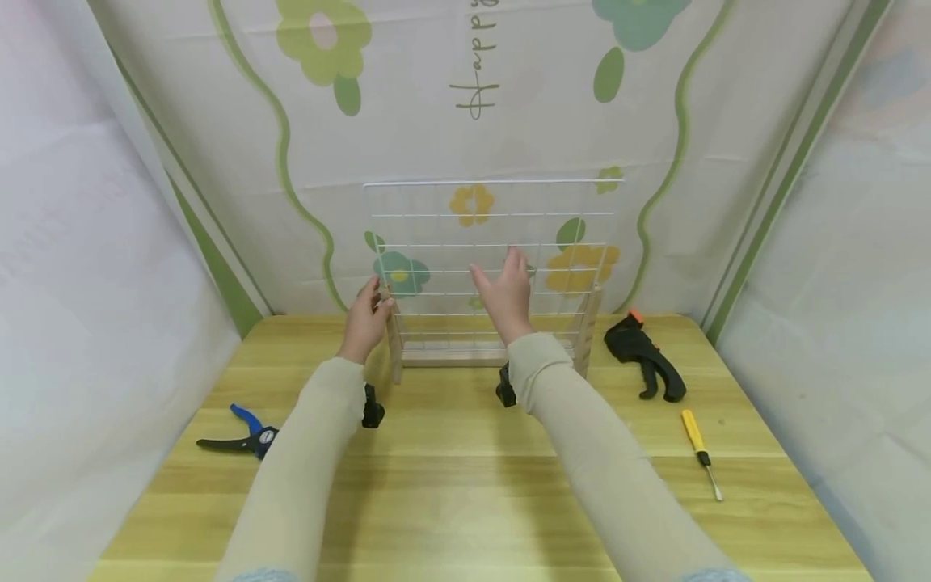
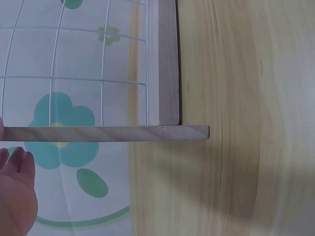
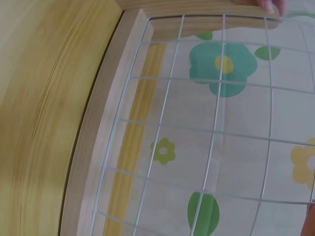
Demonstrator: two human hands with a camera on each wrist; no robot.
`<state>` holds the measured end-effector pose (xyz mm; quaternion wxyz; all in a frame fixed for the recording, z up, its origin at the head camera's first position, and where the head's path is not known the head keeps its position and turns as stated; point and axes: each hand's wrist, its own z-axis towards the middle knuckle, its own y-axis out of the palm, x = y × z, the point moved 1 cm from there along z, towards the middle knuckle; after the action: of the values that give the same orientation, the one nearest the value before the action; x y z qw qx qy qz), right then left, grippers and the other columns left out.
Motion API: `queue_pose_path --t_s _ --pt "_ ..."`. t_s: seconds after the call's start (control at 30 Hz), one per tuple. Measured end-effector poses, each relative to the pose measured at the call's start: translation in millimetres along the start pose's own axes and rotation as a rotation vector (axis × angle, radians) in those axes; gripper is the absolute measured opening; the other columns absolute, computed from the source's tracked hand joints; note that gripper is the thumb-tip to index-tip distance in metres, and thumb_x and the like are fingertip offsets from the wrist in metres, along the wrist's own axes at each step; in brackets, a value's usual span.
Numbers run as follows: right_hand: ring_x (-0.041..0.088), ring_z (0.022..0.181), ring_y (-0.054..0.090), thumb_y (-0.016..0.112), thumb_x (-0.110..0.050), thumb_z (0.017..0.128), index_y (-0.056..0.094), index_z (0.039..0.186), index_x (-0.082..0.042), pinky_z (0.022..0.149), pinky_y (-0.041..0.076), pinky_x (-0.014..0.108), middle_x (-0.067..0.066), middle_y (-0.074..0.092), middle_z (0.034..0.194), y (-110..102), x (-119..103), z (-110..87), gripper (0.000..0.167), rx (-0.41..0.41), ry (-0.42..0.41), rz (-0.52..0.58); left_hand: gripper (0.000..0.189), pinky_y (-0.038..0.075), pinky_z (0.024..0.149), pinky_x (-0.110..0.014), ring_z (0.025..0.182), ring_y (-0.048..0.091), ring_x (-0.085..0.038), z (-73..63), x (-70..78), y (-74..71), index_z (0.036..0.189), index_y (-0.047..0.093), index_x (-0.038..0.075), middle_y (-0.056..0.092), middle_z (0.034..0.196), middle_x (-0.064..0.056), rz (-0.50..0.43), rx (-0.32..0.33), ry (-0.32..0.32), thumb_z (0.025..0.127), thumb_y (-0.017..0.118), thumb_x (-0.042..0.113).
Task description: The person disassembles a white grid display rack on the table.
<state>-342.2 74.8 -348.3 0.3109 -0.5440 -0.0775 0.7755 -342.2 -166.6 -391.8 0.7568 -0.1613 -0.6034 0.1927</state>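
A white wire grid (image 1: 502, 245) stands upright in a pale wooden frame, between two wooden side posts, with a wooden crossbar (image 1: 451, 356) at the bottom. My left hand (image 1: 367, 319) holds the upper part of the left post (image 2: 113, 133), its fingertips (image 3: 268, 5) on the wood in the right wrist view. Part of that hand is cut off in the left wrist view. My right hand (image 1: 507, 295) is held up in front of the grid's middle, fingers extended and thumb spread, gripping nothing. The right post (image 1: 587, 331) has no hand on it.
On the wooden table (image 1: 451, 501), blue-and-black pliers (image 1: 250, 436) lie at the left, partly behind my sleeve. A black pistol-grip tool with orange parts (image 1: 640, 352) lies at the right, with a yellow-handled screwdriver (image 1: 698, 444) nearer. Flowered cloth (image 1: 407, 121) hangs behind the grid.
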Motion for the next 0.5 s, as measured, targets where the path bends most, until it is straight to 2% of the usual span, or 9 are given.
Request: queue_pose_path --t_s 0.13,0.27,0.4,0.5 --pt "0.034 0.125 0.041 0.061 -0.043 0.086 0.026 0.14 0.004 0.106 0.035 0.039 0.021 0.035 0.14 -0.4 -1.4 2.4 0.079 -0.011 -0.017 -0.116 0.057 0.031 0.108 -0.04 0.134 0.031 -0.034 1.4 0.5 -0.4 0.148 0.019 0.007 0.027 0.148 -0.019 0.009 -0.033 0.009 0.098 0.045 0.018" --pt "0.033 0.118 0.047 0.059 -0.05 0.086 0.023 0.139 0.005 0.102 0.04 0.037 0.022 0.037 0.136 1.5 -2.1 2.6 0.084 -0.007 -0.012 -0.179 0.054 0.029 0.109 -0.037 0.136 0.029 -0.03 2.3 -1.0 0.7 0.147 0.02 0.006 0.027 0.149 -0.019 -0.008 -0.054 0.006 0.099 0.041 0.02" --pt "0.03 0.1 0.054 0.058 -0.053 0.085 0.028 0.134 0.006 0.087 0.049 0.035 0.021 0.043 0.123 5.7 -2.9 1.6 0.082 0.031 -0.023 -0.241 0.052 0.028 0.11 -0.039 0.137 0.027 -0.029 2.6 -2.4 0.8 0.146 0.022 0.004 0.027 0.149 -0.019 -0.015 -0.062 -0.003 0.1 0.039 0.02" --pt "0.027 0.088 0.054 0.059 -0.052 0.085 0.033 0.126 0.006 0.076 0.051 0.034 0.018 0.046 0.111 8.7 -3.2 1.7 0.075 0.074 -0.051 -0.275 0.05 0.027 0.11 -0.04 0.138 0.026 -0.028 2.6 -2.5 -0.3 0.145 0.023 0.004 0.027 0.149 -0.018 -0.02 -0.055 -0.004 0.1 0.038 0.02"
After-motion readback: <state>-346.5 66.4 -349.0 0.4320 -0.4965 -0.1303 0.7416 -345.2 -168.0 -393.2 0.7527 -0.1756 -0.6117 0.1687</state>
